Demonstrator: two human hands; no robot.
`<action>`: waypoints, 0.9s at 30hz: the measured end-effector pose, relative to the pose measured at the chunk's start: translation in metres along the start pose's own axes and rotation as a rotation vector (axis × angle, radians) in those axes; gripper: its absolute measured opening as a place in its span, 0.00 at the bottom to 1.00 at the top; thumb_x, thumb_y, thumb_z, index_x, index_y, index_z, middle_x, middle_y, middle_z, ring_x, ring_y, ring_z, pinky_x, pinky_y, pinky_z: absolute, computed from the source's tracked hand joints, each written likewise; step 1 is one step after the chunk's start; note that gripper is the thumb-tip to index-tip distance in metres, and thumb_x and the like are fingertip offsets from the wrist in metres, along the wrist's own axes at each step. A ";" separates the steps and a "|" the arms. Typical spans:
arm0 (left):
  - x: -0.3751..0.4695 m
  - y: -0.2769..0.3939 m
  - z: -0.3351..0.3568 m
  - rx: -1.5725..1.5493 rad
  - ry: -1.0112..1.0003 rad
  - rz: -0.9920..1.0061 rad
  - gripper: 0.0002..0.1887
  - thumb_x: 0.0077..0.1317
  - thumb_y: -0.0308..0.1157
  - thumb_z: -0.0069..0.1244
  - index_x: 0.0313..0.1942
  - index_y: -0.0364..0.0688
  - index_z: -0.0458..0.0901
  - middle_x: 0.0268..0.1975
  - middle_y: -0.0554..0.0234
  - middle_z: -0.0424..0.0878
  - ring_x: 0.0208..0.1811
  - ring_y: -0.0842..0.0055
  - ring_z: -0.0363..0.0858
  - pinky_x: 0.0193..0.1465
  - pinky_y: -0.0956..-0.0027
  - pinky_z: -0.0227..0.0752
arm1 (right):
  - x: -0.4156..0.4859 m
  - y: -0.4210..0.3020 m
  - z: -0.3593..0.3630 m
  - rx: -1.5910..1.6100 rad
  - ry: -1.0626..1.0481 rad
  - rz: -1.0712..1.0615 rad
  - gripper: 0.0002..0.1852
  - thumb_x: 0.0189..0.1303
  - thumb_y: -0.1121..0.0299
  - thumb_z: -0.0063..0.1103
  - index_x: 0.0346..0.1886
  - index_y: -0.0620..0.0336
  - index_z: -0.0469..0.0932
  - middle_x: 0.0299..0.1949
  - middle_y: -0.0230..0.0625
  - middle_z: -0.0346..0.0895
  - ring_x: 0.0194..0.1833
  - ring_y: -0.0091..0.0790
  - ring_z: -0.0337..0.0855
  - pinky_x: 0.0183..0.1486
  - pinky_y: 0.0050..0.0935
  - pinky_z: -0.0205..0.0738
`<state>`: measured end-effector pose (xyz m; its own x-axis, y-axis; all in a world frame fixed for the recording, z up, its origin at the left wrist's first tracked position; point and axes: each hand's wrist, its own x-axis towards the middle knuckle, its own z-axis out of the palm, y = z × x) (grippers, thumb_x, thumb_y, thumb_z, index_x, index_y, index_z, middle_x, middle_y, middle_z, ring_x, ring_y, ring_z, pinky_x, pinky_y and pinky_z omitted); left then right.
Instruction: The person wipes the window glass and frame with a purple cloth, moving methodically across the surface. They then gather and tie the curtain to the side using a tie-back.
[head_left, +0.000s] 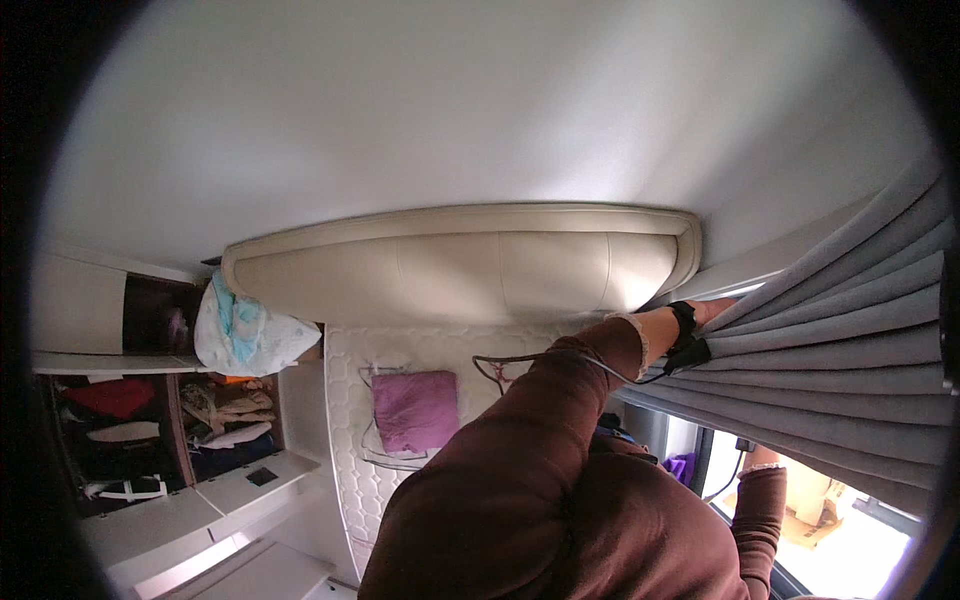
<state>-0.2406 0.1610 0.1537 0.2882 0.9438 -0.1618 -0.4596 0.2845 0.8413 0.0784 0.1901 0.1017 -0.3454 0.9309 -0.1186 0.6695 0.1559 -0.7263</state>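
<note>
My left arm, in a brown sleeve with a lace cuff, reaches up and right to a grey pleated curtain (832, 360). At the curtain's upper edge is my left hand (716, 306), its fingers hidden by the fabric. A black wristband (682, 319) circles that wrist. Beside it is a small black device (688, 357) with a dark cable (525, 358) looping over the sleeve. My right sleeve (757, 510) rises in front of a bright window (825, 517). The curtain covers my right hand; only a little of the wrist shows.
A cream padded headboard (450, 270) stands against the white wall. On the quilted mattress (345, 420) lies a folded purple cloth (415, 411). At left, an open cabinet (180, 450) holds clothes. A white and turquoise bundle (251, 330) sits on its upper shelf, by the headboard.
</note>
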 end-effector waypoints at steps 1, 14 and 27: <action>0.004 0.000 -0.001 0.043 0.024 0.016 0.24 0.67 0.49 0.36 0.56 0.45 0.73 0.57 0.56 0.73 0.54 0.73 0.74 0.58 0.70 0.63 | 0.000 -0.001 -0.002 -0.010 -0.011 -0.002 0.23 0.64 0.53 0.45 0.53 0.61 0.71 0.49 0.37 0.75 0.50 0.32 0.74 0.55 0.33 0.66; -0.020 -0.030 -0.079 1.152 0.250 0.629 0.05 0.61 0.26 0.42 0.36 0.38 0.75 0.33 0.50 0.77 0.36 0.60 0.77 0.39 0.59 0.72 | 0.001 -0.022 -0.007 -0.125 -0.089 -0.024 0.23 0.64 0.52 0.45 0.51 0.61 0.72 0.46 0.36 0.77 0.47 0.32 0.76 0.53 0.32 0.67; -0.136 -0.062 -0.098 1.136 0.264 0.148 0.15 0.67 0.34 0.34 0.32 0.31 0.72 0.31 0.42 0.78 0.33 0.51 0.77 0.38 0.57 0.69 | -0.002 -0.050 0.023 -0.224 -0.456 0.073 0.23 0.63 0.50 0.45 0.50 0.61 0.73 0.43 0.36 0.79 0.44 0.31 0.78 0.51 0.31 0.68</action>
<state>-0.3340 0.0315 0.0730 0.0506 0.9986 -0.0135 0.5779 -0.0183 0.8159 0.0302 0.1730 0.1221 -0.5105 0.7113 -0.4832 0.8101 0.2093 -0.5477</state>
